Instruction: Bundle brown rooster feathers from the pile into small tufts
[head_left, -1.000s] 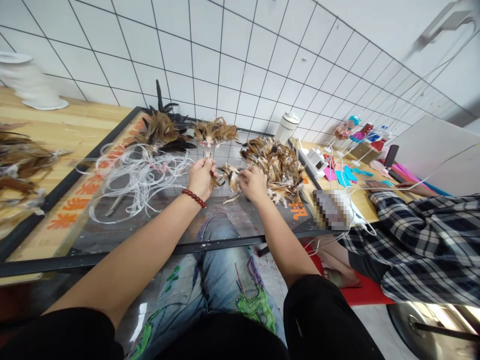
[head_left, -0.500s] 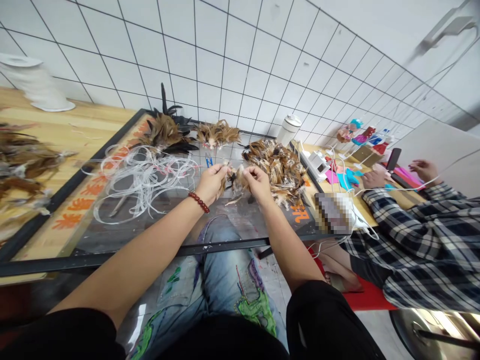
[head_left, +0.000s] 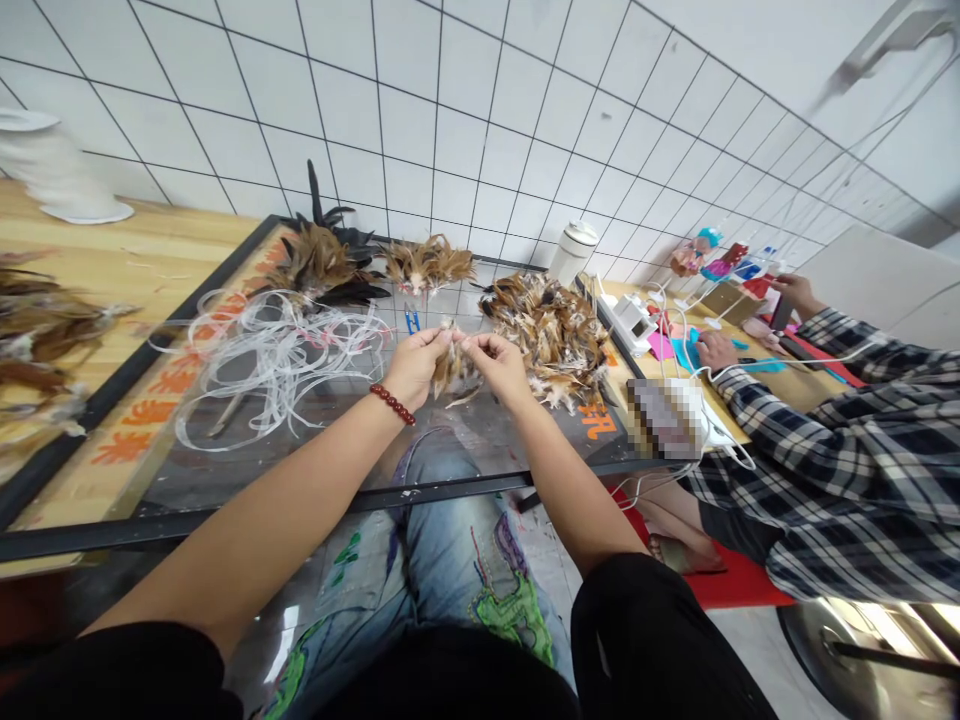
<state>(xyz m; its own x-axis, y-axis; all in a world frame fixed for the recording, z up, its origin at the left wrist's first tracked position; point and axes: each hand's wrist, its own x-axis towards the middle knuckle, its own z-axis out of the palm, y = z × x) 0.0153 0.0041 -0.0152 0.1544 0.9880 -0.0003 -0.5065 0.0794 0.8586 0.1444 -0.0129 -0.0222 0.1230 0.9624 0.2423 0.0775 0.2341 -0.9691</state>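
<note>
Far left on the wooden bench stands a white spool (head_left: pixel 54 165), with loose brown feathers (head_left: pixel 41 340) lying near it. Next comes the black-framed glass panel (head_left: pixel 225 505) that serves as my working surface. Orange Chinese characters (head_left: pixel 142 415) run along its left edge, too skewed for me to read. A tangle of clear plastic strips (head_left: pixel 277 350) lies on the glass. Behind it sit a dark feather bundle (head_left: pixel 322 262) and a brown feather bundle (head_left: pixel 427 262), apart from each other, and I judge both to be made-up pieces. Blue snips (head_left: pixel 412 319) lie just in front of the brown one. My left hand (head_left: pixel 415 367), beaded bracelet (head_left: pixel 390 403) at the wrist, has its fingers closed on the small feather bunch (head_left: pixel 450 366), held just above the glass. My right hand (head_left: pixel 501 366) pinches the same bunch from the other side, fingertips narrow. Right of it, a large feather pile (head_left: pixel 551 335) remains, so I judge most of the work outstanding. One more orange character (head_left: pixel 600 425) shows below the pile, but I cannot make it out. A white flask (head_left: pixel 573 250) stands behind. At far right a co-worker's plaid sleeve (head_left: pixel 825 440) rests on the next bench.
</note>
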